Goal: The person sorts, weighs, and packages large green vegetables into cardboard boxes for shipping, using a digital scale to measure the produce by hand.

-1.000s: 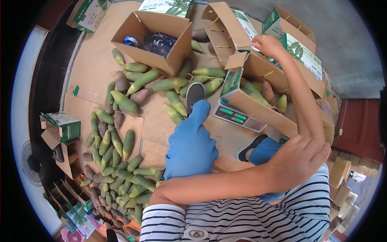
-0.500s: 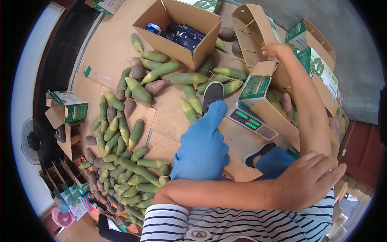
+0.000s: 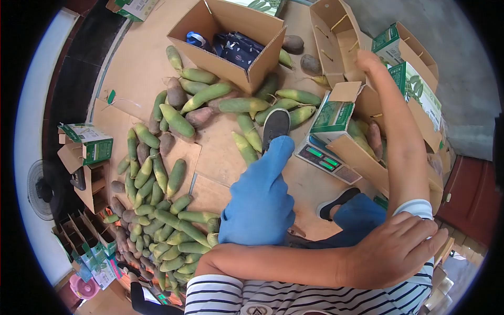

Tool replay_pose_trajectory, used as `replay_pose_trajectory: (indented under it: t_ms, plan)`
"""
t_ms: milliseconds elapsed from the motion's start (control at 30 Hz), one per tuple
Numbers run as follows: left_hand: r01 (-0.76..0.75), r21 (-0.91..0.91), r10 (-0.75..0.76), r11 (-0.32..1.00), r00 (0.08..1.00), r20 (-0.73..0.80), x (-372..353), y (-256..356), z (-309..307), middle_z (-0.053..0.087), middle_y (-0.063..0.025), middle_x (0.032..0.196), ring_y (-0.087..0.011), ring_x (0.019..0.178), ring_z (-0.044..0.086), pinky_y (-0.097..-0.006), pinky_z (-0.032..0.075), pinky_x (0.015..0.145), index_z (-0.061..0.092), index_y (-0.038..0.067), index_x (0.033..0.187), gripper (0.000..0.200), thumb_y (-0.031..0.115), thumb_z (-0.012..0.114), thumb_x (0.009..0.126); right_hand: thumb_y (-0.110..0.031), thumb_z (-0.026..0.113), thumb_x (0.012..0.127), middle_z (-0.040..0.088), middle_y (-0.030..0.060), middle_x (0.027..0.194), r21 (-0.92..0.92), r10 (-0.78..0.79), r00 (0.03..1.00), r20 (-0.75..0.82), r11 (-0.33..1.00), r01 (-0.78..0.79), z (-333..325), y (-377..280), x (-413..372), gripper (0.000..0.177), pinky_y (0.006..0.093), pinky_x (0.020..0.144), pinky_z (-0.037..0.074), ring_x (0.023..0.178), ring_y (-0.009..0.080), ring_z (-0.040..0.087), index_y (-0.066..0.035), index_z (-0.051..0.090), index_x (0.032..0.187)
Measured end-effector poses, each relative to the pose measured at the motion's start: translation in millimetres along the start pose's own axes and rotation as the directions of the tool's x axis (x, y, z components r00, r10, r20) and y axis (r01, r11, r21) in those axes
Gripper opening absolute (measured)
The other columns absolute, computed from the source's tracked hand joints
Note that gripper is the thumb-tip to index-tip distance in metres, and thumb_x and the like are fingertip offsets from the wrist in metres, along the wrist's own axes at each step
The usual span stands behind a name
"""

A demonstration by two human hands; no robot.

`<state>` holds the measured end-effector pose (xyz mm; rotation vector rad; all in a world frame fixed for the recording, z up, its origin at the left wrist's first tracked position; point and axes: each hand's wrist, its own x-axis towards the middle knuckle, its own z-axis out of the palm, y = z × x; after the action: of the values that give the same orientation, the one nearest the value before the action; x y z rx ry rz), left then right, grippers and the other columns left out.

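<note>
My right hand [image 3: 369,61] reaches away from me, its fingers bent over the edge of an upright open cardboard box [image 3: 333,39] with cords inside. Below that hand, a green-and-brown carton [image 3: 336,113] sits tilted on a digital scale [image 3: 328,160] with lit green displays. Green radishes and a reddish-brown root [image 3: 375,137] lie in it. Crossing my body, my left arm brings my left hand [image 3: 394,249] to my right upper arm. Its fingers are curled at the striped right sleeve [image 3: 416,207]; the fingertips are partly hidden.
Many green radishes [image 3: 176,121] and brownish roots [image 3: 177,93] cover the floor at left. A cardboard box [image 3: 257,73] at the back holds dark blue cloth. Cartons [image 3: 415,89] stand at right; a fan [image 3: 43,190] is at far left. My shoe [image 3: 277,123] is among the radishes.
The right hand has moved slightly right along the upright box, which has tipped a little. More of the right sleeve shows above my left hand. The view has shifted slightly.
</note>
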<state>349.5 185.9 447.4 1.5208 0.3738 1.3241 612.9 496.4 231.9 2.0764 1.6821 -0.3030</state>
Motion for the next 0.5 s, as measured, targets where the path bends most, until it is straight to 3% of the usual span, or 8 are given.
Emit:
replay_pose_trajectory:
  t_ms: [133,233,333,433,500]
  plan:
    - [0.002,0.0,-0.002,1.0,1.0,-0.002,2.1,-1.9,-1.5,0.051,-0.0128,0.092,-0.0255,0.087,0.051,-0.0346,0.04,0.081,0.051,-0.007,0.11,0.037,0.009,0.054,0.077,-0.012,0.049,0.079,0.057,0.0187,0.121,0.178,0.137,0.966,-0.221,0.979,-0.098,-1.2,30.9,-20.5,0.04,0.0438,0.092,0.043,0.113,0.0346,0.053,-0.005,0.058,0.117]
    - [0.01,-0.005,-0.01,1.0,1.0,-0.006,1.2,-2.3,0.4,0.051,-0.0125,0.091,-0.0249,0.087,0.051,-0.034,0.04,0.081,0.051,-0.007,0.11,0.036,0.01,0.054,0.078,-0.012,0.049,0.074,0.053,0.0205,0.126,0.344,0.191,0.925,-0.329,0.936,-0.071,52.7,96.9,-0.9,0.06,0.0409,0.096,0.041,0.115,0.035,0.052,-0.005,0.044,0.133]
    - [0.002,0.004,-0.002,1.0,1.0,0.006,-1.5,-1.9,2.9,0.052,-0.0122,0.091,-0.0242,0.086,0.052,-0.0335,0.041,0.081,0.052,-0.007,0.11,0.036,0.01,0.054,0.078,-0.008,0.048,0.071,0.051,0.0224,0.128,0.441,0.277,0.934,-0.226,0.884,-0.156,101.7,149.0,14.1,0.067,0.0364,0.099,0.038,0.117,0.0342,0.051,-0.005,0.039,0.137]
    - [0.019,0.005,-0.019,1.0,0.999,0.049,-0.5,-0.9,0.8,0.055,-0.0131,0.094,-0.0253,0.084,0.056,-0.0338,0.044,0.077,0.055,-0.006,0.109,0.039,0.008,0.06,0.074,-0.003,0.046,0.071,0.054,0.0217,0.124,0.78,0.397,0.896,-0.202,0.618,-0.098,121.5,158.0,6.0,0.068,0.0358,0.089,0.046,0.111,0.0316,0.056,-0.004,0.038,0.138]
    - [0.025,0.019,-0.026,0.999,0.998,0.062,-0.1,-0.2,0.1,0.057,-0.0132,0.096,-0.0256,0.083,0.058,-0.0338,0.046,0.074,0.056,-0.005,0.109,0.04,0.006,0.063,0.071,0.0,0.045,0.071,0.056,0.0199,0.118,0.876,0.4,0.916,-0.021,0.449,-0.176,103.1,143.8,-18.1,0.068,0.0351,0.08,0.05,0.103,0.0291,0.059,-0.004,0.036,0.139]
